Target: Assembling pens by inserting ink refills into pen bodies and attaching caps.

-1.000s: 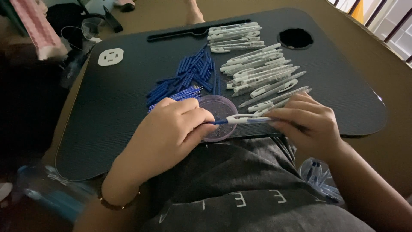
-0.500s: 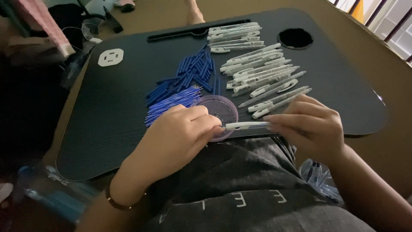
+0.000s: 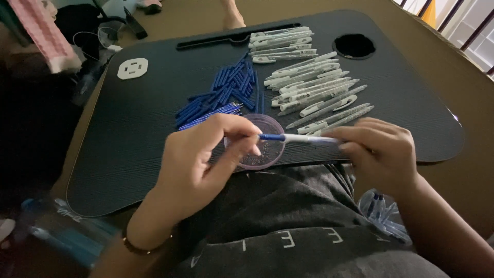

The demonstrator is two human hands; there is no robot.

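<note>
A white pen barrel (image 3: 314, 139) with a blue tip is held level between the two hands, above a small clear dish (image 3: 260, 141) on the black lap desk (image 3: 128, 134). It is pinched at the blue end by the left hand (image 3: 198, 164) and gripped at the other end by the curled fingers of the right hand (image 3: 383, 152).

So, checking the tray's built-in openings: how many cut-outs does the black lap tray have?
2: a round cup hole at the far right corner and a long narrow slot along the far edge. The hands may hide others.

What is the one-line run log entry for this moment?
left hand: pinches blue pen end | right hand: holds white pen barrel | below: small clear dish | surface: black lap tray
</note>
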